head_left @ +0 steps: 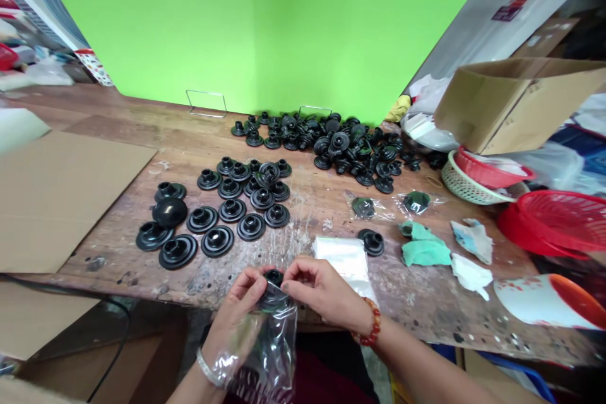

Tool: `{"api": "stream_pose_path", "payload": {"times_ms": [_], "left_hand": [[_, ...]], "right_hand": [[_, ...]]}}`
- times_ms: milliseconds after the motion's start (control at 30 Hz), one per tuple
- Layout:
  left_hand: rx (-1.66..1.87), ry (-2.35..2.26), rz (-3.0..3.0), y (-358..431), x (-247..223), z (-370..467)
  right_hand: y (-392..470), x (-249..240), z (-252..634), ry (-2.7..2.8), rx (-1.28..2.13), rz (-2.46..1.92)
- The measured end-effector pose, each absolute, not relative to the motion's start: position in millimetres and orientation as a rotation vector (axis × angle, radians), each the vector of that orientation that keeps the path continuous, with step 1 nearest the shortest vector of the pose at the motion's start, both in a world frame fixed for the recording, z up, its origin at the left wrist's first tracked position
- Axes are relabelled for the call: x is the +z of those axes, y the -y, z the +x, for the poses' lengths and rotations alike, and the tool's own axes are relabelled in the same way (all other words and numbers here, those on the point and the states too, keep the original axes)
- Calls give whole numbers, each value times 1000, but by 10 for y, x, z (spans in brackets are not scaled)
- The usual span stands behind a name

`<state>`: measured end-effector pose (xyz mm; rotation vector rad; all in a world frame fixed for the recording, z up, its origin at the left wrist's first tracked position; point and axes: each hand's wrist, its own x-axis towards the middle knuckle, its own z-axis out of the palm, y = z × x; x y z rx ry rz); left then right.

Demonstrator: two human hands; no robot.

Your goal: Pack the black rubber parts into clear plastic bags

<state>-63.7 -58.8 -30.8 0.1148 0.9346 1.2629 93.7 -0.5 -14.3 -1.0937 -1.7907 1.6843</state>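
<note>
At the table's front edge my left hand [239, 306] grips a black round part with a raised hub [273, 302]. A clear plastic bag [279, 344] hangs down from around this part, in front of my left wrist. With closed fingertips, my right hand [322, 287] pinches the bag near its mouth, beside the hub. Under and behind my right hand lies a stack of clear bags [343, 259]. One loose black part [372, 242] sits just right of that stack. Several more black parts [216, 241] stand hub up to the left; one dome [169, 211] faces up.
A large pile of black parts [338, 142] lies at the back against a green panel [293, 31]. Two bagged parts [363, 207] rest to the right, near green scraps [428, 249]. Baskets [563, 221], a white cup [534, 300] and cardboard [61, 196] occupy the sides.
</note>
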Motion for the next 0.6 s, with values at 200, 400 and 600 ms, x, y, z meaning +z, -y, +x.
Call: {"api": "stream_pose_path", "payload": {"times_ms": [200,400,600], "left_hand": [[1328,-981,153,614,-359,-567],[1219,-984,158,613,-411,-574],[1187,-878,239,623,-419,-537]], "right_hand": [[63,-140,940,2022,1363,-1209],[121,-185,983,2047,1303,-1057],[172,-225,1102,1888,1215,-813]]}}
